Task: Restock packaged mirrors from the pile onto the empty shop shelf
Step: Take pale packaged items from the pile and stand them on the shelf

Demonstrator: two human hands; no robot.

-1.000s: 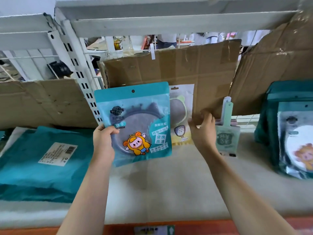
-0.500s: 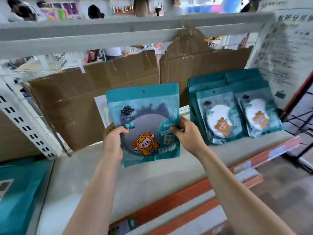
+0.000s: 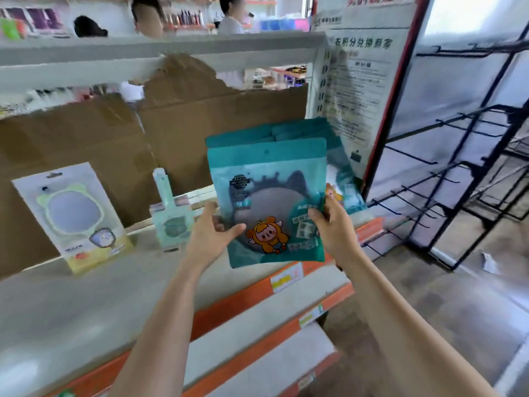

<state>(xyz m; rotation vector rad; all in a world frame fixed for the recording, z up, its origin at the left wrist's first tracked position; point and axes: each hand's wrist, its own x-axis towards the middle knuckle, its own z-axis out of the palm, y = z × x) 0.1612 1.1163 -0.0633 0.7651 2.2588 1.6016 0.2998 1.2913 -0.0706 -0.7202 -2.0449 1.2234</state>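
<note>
**Held item.** One teal packaged mirror pouch [image 3: 267, 204] is held upright in the air over the front of the shelf [image 3: 86, 305], printed face towards the camera. A dark round mirror shape is seen through its clear window, with a cartoon sticker low on the front.

**Hands.** The left hand [image 3: 209, 239] is closed on the pouch's lower left edge, thumb laid across the front and fingers hidden behind. The right hand [image 3: 335, 227] is closed on the lower right edge in a pinch. The grip is judged to be kept low and at both sides so that the soft pouch is kept flat and square, and so that its top is left free to be leaned back.

**Target.** A stack of matching teal pouches [image 3: 300, 127] is stood at the right end of the shelf, just behind the held pouch and largely covered by it. The stack is leaned against the cardboard backing [image 3: 86, 138]; the cardboard is presumably there to stop goods falling through the open back. No contact between pouch and stack can be confirmed.

**Other stock.** A carded bear-ear mirror [image 3: 71, 216] and a green handled mirror pack [image 3: 171, 222] are propped face-out further left, well apart from the stack. Grouping by type is inferred.

**Surroundings.** A printed notice [image 3: 360, 90] is fixed at the shelf end; a black wire rack [image 3: 458, 181] is stood to the right.

**Step judged.** Placement of this pouch at the front of the teal stack; not yet set down. Risk noted: a leaned stack may slide forward if the base is placed too far out.
</note>
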